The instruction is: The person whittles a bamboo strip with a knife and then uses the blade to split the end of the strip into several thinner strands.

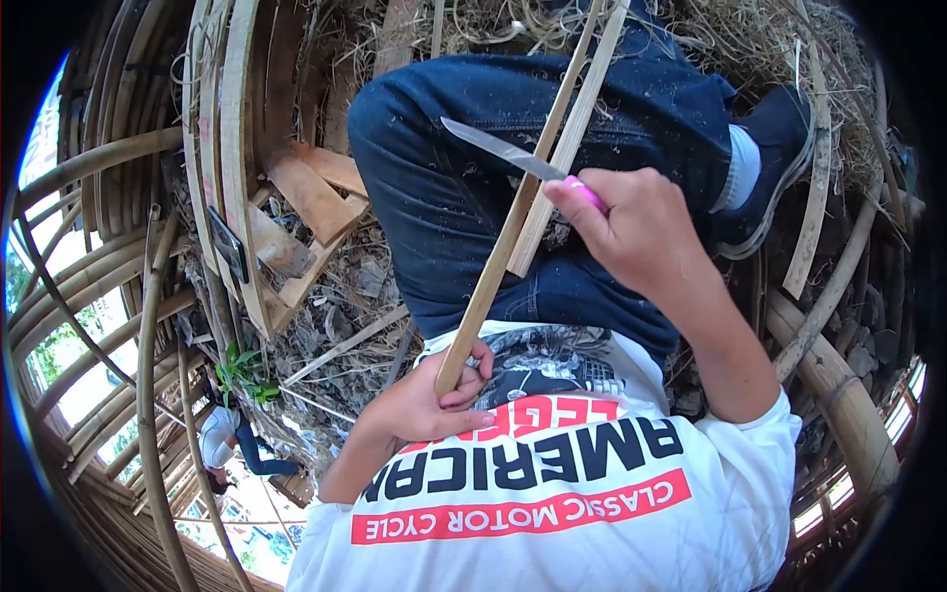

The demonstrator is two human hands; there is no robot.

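In the head view, the person sits with blue denim trousers (424, 168) bent across the upper half and a white printed T-shirt (552, 567) filling six o'clock. At two o'clock, the right hand (641, 227) is clamped around the bright pink handle of a knife with a pointed silver-grey blade (493, 148); the tip aims toward ten o'clock. The left hand (444, 400), at six o'clock, has its fingers curled around the near end of a long, narrow, tan wooden or bamboo strip (493, 281), which slants up to the edge near one o'clock. The blade crosses this strip; whether it bites into the surface cannot be told. Just beside it, on its right, lies a second, paler flat strip (538, 232), its near end over the trousers.

Pale orange-brown wooden blocks (311, 197) lie at ten o'clock, with a flat black rectangular object (229, 245) between nine and ten. A small green leafy plant (240, 377) and another person in a white top (219, 436) are toward eight. A dark shoe (774, 138) points out at two, near curled, straw-coloured shavings (745, 35). A thick tan bamboo pole (834, 390) slopes between three and four.
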